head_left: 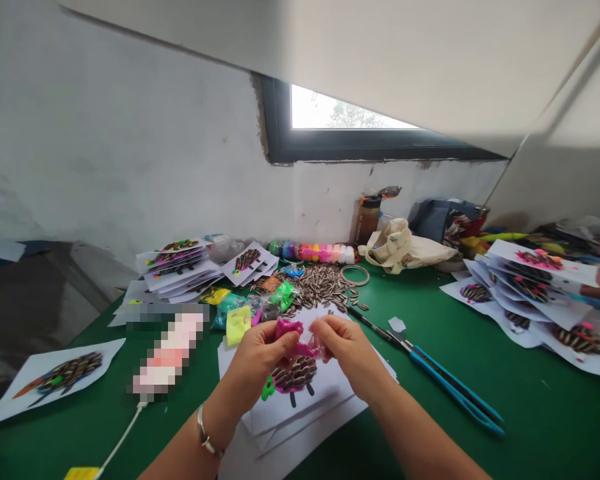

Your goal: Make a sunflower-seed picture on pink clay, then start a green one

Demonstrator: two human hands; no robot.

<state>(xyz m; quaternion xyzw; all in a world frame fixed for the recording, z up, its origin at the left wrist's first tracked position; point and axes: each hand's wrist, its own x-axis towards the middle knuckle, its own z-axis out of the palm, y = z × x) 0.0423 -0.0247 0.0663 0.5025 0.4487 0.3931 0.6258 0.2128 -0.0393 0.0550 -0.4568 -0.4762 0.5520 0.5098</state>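
Your L fingers (pixel 286 341) pinch the pink pkt (pixel 307 349) & your R fingers (pixel 325 333) grip its clear plastic (pixel 321 349), prob to steady it from both sides, over the seed pic (pixel 299 373) atop the paper stack (pixel 330 401) on the bench (pixel 530 407), w/ loose seeds (pixel 320 287) just beyond, handily near.

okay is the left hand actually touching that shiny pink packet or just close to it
Touching. The head view shows the left hand pinching the pink packet, its thumb pressed against the plastic.

A bottle (pixel 368 220) stands beside a cloth bag (pixel 405 248).
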